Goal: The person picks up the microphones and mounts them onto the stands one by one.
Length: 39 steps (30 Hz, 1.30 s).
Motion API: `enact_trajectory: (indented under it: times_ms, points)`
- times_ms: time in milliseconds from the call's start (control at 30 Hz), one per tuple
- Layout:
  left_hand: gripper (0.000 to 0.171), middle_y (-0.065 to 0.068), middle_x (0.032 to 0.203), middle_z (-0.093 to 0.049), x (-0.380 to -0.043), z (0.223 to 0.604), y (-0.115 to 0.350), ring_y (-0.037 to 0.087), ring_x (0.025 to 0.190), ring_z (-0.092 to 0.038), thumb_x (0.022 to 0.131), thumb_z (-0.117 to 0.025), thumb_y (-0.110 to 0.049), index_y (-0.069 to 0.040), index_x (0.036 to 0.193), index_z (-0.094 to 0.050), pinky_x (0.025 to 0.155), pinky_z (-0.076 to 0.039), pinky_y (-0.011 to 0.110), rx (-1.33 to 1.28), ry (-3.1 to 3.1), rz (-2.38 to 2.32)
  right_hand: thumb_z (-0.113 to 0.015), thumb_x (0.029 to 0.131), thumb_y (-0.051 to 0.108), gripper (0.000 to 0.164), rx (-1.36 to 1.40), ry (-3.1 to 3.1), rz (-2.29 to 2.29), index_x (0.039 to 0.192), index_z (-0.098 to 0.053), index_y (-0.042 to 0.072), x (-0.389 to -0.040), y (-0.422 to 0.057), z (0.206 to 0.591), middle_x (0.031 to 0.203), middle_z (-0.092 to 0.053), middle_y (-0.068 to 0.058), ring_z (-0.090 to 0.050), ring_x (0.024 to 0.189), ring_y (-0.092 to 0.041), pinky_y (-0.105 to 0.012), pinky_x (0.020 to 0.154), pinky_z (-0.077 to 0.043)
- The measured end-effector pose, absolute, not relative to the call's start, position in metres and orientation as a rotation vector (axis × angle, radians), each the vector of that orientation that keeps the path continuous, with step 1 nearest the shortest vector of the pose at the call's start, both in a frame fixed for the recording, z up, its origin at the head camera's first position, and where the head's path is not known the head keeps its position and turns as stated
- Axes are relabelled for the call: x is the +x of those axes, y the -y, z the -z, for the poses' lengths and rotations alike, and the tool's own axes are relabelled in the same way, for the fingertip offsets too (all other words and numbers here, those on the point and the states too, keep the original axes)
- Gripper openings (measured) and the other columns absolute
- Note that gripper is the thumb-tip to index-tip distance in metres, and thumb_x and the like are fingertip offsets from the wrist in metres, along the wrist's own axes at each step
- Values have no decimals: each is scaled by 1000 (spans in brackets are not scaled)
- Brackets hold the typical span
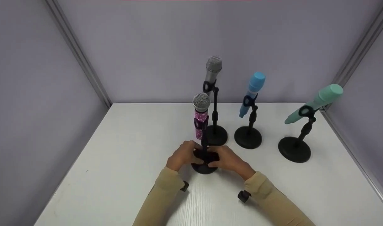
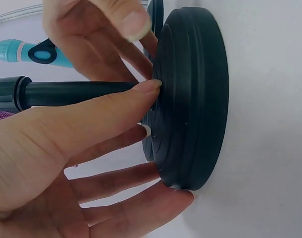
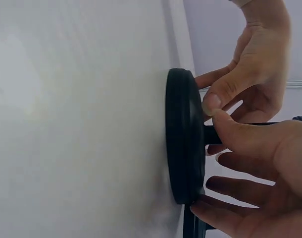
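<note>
A pink glitter microphone (image 1: 201, 116) with a silver mesh head leans in the clip of a black desk stand (image 1: 204, 169), at the middle of the white table. Both hands hold the stand's round base from opposite sides. My left hand (image 1: 185, 155) has its thumb on the base's upper face near the pole, its fingers along the rim. From the other side my right hand (image 1: 227, 158) grips likewise, thumb by the pole. In the left wrist view the base (image 2: 200, 99) stands close over the white tabletop. The thumbs come near each other around the pole.
Right behind stands a silver microphone (image 1: 214, 64) on a like stand. To the right are a blue microphone (image 1: 256, 82) and, farther out, a mint green one (image 1: 327, 95), each on a black round-based stand. Grey panels (image 1: 160, 50) wall the table at the back and sides.
</note>
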<state>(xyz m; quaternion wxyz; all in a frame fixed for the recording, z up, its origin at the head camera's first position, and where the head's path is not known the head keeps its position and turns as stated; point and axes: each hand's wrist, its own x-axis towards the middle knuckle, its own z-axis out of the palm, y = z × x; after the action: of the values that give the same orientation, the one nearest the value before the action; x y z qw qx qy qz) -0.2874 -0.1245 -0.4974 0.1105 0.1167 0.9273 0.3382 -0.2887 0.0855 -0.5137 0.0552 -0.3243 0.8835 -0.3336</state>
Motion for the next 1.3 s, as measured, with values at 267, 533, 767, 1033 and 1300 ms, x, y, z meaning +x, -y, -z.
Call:
enact_trajectory:
  times_ms: [267,533,767,1033,1300]
  points:
    - [49,14,125,-73,-286,494,123,31,119,-66,78,-91,-12,-5,123,-74,105,-53,48,304,-2706,-1004,-84,84,6,46,-934,-2685,1030,127,-68,3,-285,-88,516,129,-71,-17,-65,124,-35,-53,108,-49]
    - [53,15,129,-72,-281,499,120,32,124,-65,77,-91,-12,-5,126,-73,107,-52,48,365,-2713,-1031,-84,84,9,51,-971,-2730,990,131,-67,2,-280,-97,517,132,-70,-17,-65,125,-36,-53,107,-50]
    - [53,17,130,-70,-278,499,122,33,125,-63,78,-91,-14,-5,127,-73,109,-50,48,309,-2727,-1024,-86,81,8,49,-967,-2744,990,127,-71,2,-277,-94,515,125,-73,-17,-68,119,-34,-52,104,-51]
    - [52,18,129,-70,-276,495,137,35,125,-62,77,-91,-13,-4,125,-73,108,-50,49,277,-2746,-1039,-86,82,12,51,-996,-2753,963,129,-70,-1,-282,-79,517,130,-71,-19,-66,123,-36,-51,106,-51]
    - [54,18,127,-71,-283,494,160,34,123,-64,75,-92,-9,-2,124,-72,107,-51,47,178,-2763,-1044,-85,84,13,55,-1040,-2716,918,134,-66,-2,-294,-51,515,137,-67,-18,-63,128,-35,-49,109,-50]
